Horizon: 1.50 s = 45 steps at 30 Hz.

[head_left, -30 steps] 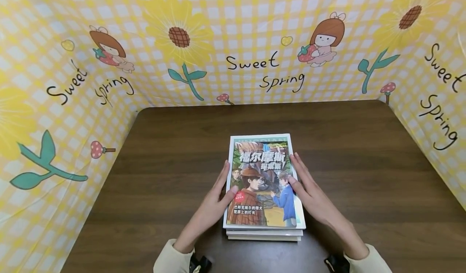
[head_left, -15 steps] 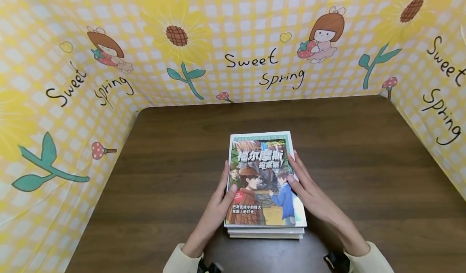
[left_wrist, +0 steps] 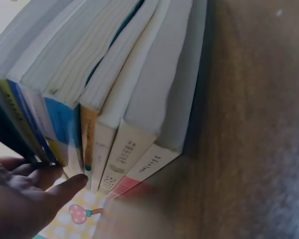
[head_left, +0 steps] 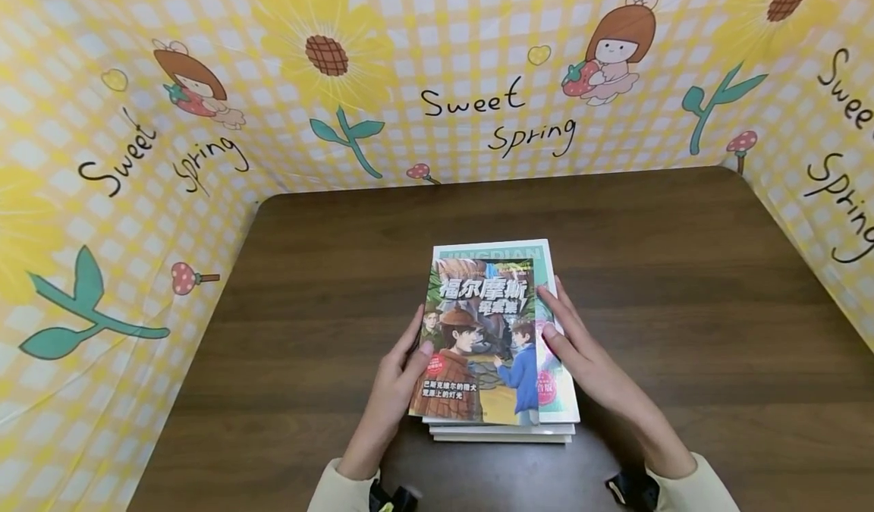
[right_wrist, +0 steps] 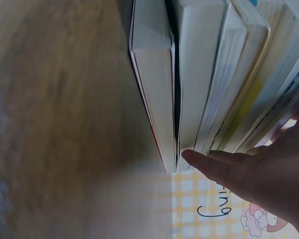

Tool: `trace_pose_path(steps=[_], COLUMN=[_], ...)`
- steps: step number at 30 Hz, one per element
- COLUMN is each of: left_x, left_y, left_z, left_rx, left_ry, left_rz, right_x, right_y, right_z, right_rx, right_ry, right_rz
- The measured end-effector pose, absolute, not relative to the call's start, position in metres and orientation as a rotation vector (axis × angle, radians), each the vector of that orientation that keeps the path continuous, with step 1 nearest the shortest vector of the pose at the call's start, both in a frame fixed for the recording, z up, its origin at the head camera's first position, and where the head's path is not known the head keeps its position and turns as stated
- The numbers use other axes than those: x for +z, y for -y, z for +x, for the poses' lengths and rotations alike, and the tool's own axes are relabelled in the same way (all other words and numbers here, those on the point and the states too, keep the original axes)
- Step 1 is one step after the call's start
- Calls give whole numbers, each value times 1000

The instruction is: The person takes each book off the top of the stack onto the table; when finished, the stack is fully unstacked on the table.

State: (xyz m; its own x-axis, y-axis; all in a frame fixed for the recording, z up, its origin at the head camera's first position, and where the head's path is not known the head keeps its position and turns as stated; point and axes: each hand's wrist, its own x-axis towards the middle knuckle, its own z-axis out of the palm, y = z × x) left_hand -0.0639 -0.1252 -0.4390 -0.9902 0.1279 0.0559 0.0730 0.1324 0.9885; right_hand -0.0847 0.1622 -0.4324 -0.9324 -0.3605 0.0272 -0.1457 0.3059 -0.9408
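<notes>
A stack of several books [head_left: 501, 437] stands on the dark wooden table. The top paperback [head_left: 471, 337], with cartoon figures and Chinese lettering, sits shifted left, baring a strip of the teal-and-white book [head_left: 561, 391] beneath. My left hand [head_left: 389, 391] grips the paperback's left edge, thumb on the cover. In the left wrist view, that hand [left_wrist: 30, 191] lies along the spines. My right hand [head_left: 594, 360] rests against the stack's right side, its thumb over the teal-and-white book's edge. The right wrist view has the hand [right_wrist: 259, 172] beside the page edges with fingers extended.
The brown table [head_left: 328, 269] spreads around the stack. A yellow checked cloth [head_left: 478, 57] with flowers and lettering rises along the back and both sides. Black wrist straps [head_left: 631, 489] show at the cuffs.
The top paperback has slid left with my left hand, uncovering more of the teal-and-white book on the right. My right hand has stayed at the stack's right side. The head view has shifted slightly.
</notes>
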Motion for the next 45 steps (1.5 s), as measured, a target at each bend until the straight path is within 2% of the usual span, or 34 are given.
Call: trace_pose_path(steps=[8,26,45], left_x=[-439,-429,-423], left_y=[128,149,170], left_z=[-59,-50,-52], left_rx=[2302,2618,2511], left_ry=[-2204,-1756,-1714], left_rz=[123,-323,-66], right_x=[-429,-433,-434], right_y=[-162,-161,-162], right_z=[-83,-81,-80], right_rx=[-1652,-1673,-1674], right_ry=[-2418,-2383,-2404], right_rz=[-460,-467,-443])
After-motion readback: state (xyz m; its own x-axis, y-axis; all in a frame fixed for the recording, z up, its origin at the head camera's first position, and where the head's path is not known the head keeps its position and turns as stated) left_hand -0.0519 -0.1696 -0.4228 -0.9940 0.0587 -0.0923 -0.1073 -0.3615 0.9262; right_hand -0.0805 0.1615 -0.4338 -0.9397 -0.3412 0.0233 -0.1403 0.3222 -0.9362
